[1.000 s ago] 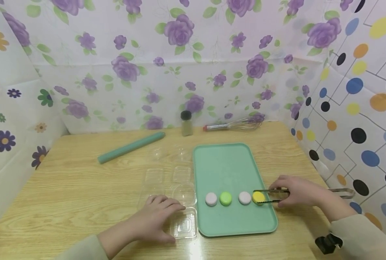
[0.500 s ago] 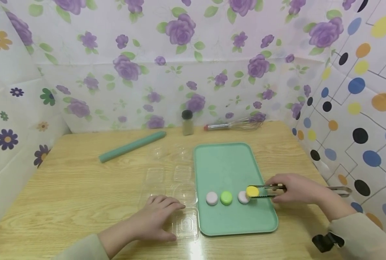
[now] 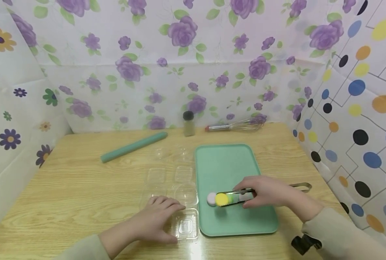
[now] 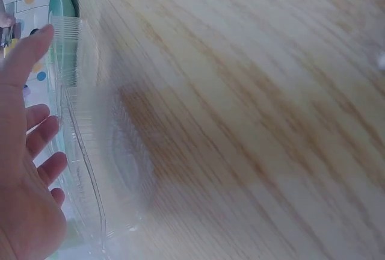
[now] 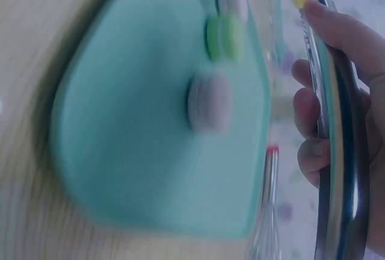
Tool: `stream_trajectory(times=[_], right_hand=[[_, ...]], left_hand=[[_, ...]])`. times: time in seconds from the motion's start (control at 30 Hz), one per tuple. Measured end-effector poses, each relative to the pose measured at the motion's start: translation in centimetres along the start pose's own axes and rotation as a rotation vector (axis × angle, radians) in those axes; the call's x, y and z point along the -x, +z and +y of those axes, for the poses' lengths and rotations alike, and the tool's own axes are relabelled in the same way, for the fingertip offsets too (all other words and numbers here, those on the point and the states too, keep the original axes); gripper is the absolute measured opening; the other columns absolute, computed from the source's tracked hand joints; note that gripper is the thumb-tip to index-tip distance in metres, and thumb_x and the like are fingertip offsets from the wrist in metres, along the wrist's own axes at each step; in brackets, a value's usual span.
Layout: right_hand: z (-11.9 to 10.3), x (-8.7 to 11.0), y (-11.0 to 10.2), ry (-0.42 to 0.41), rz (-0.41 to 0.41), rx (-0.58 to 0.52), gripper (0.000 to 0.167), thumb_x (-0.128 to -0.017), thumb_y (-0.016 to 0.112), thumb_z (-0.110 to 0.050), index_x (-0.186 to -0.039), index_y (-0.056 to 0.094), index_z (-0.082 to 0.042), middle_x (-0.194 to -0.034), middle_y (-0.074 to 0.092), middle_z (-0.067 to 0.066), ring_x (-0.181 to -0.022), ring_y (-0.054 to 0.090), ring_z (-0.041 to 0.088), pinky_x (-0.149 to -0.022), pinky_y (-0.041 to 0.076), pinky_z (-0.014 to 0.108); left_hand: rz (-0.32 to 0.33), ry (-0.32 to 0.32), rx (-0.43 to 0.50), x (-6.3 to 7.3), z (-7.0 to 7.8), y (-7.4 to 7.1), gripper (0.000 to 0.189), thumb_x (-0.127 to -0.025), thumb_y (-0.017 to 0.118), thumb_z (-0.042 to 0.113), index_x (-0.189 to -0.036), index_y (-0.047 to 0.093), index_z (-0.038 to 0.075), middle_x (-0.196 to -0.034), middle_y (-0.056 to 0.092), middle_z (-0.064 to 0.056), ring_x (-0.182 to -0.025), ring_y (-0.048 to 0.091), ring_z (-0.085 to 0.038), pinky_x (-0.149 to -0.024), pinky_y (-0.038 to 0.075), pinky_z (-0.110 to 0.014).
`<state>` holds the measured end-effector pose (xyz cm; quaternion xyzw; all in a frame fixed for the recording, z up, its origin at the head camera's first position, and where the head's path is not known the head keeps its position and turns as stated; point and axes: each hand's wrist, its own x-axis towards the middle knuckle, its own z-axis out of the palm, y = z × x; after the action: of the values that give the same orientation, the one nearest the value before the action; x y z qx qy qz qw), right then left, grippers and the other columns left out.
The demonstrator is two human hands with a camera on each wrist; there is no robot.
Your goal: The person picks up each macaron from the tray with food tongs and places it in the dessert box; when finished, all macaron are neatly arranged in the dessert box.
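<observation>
My right hand (image 3: 266, 193) grips metal tongs (image 5: 349, 212), whose tips pinch a yellow macaron (image 3: 222, 199) above the green tray (image 3: 227, 164). Beneath lie a pale pink macaron (image 3: 211, 199), a green macaron (image 5: 225, 37) and a second pale pink macaron (image 5: 210, 103), in a row on the tray. In the head view, the tongs partly cover the last two. My left hand (image 3: 155, 220), fingers loosely bent, lies beside a clear plastic container (image 3: 186, 225) at the tray's left edge. The left wrist view shows its fingers along the container's side; whether they touch it I cannot tell.
More clear plastic containers or lids (image 3: 155, 176) stand left of the tray. Behind them lie a green rolling pin (image 3: 134, 147), a black-capped jar (image 3: 188, 126) and a wire whisk (image 3: 235, 126). Patterned cloth (image 3: 131, 90) hangs around the table (image 3: 82, 187).
The tongs in my right hand have lifted the yellow macaron off the tray's right side and carried it left over the row. My left hand has stayed in place.
</observation>
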<state>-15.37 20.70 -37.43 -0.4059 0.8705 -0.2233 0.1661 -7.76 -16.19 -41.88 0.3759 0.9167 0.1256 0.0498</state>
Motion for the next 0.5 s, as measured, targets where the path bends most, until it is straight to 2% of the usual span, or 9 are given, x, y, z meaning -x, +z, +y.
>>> stream_trajectory(times=[0.2, 0.4, 0.5], right_hand=[[-1.8, -2.4, 1.5, -0.078, -0.034, -0.019, 0.041, -0.082, 0.071, -0.037, -0.12, 0.063, -0.022, -0.108, 0.062, -0.008, -0.071, 0.052, 0.005, -0.065, 0.044, 0.023], [-3.5, -4.2, 3.3, -0.125, -0.048, 0.054, 0.043, -0.08, 0.072, -0.039, -0.119, 0.064, -0.023, -0.111, 0.061, -0.011, -0.095, 0.057, 0.005, -0.081, 0.048, 0.027], [-4.3, -4.9, 4.1, -0.138, -0.05, 0.075, 0.042, -0.08, 0.072, -0.038, -0.118, 0.064, -0.022, -0.11, 0.06, -0.013, -0.096, 0.056, 0.004, -0.081, 0.048, 0.026]], left_hand=[[0.012, -0.003, -0.014, 0.0, -0.2, 0.1, 0.077, -0.068, 0.075, 0.054, -0.131, 0.05, 0.018, -0.124, 0.05, 0.005, -0.112, 0.042, -0.018, -0.095, 0.03, -0.046], [0.014, -0.009, -0.008, -0.1, -0.3, 0.2, 0.077, -0.067, 0.075, 0.055, -0.131, 0.051, 0.019, -0.124, 0.05, 0.006, -0.111, 0.042, -0.017, -0.095, 0.03, -0.046], [0.017, -0.007, 0.001, 0.0, -0.4, 0.2, 0.076, -0.067, 0.076, 0.054, -0.131, 0.051, 0.019, -0.124, 0.05, 0.007, -0.111, 0.042, -0.017, -0.095, 0.03, -0.046]])
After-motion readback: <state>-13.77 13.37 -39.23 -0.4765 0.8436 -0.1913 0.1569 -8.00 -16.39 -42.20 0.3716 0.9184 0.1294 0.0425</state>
